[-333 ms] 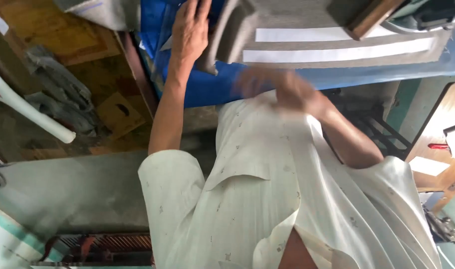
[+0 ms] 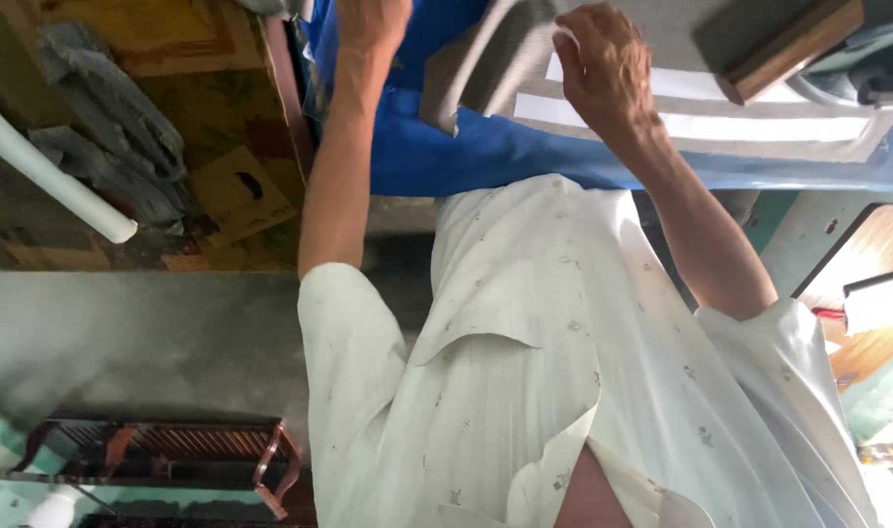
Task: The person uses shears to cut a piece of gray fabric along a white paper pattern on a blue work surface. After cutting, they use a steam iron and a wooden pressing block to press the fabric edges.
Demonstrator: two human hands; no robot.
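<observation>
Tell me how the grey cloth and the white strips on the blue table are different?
The grey cloth is dull grey, while the white strips are bright white. The grey cloth is wide, with a corner hanging off the blue table; the white strips are long, narrow and lie flat. The right hand rests on the grey cloth beside the white strips. Both lie on the same table.

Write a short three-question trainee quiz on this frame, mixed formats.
1. True or false: the right hand rests on grey fabric.
2. What colour is the cloth under that fabric? A red, B blue, C green.
3. Fill in: the wooden block lies to the ___ of the right hand in the picture.

Key: 1 true. 2 B. 3 right. The left hand is cut off by the top edge, so its grip cannot be judged.
</observation>
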